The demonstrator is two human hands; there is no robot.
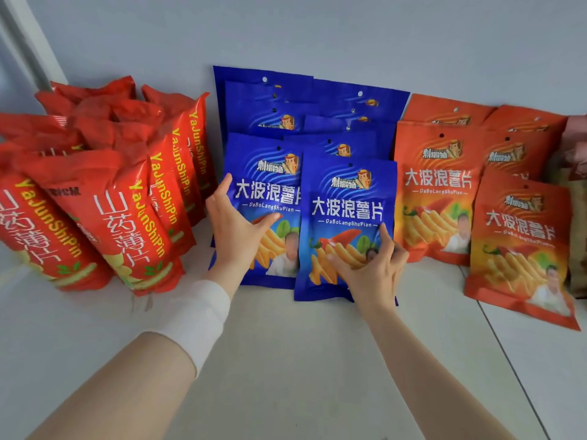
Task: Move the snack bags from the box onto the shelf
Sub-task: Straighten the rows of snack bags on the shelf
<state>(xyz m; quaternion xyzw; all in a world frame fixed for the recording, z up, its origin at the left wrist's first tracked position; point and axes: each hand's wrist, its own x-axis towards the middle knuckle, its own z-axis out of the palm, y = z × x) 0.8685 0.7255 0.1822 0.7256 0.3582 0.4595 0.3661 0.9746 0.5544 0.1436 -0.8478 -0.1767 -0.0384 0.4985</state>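
Note:
Several blue snack bags lean in rows against the back wall on the white shelf (286, 360). My left hand (236, 230) lies on the front left blue bag (266, 192), thumb over its left edge and fingers flat across its face. My right hand (370, 268) rests on the front right blue bag (347, 201), fingers spread over the lower part of its front. The box is not in view.
Red yam-chip bags (127, 217) stand packed at the left. Orange snack bags (438, 192) lean at the right, one (521, 249) nearest the front. A brownish bag (578, 236) sits at the far right edge. The shelf surface in front is bare white.

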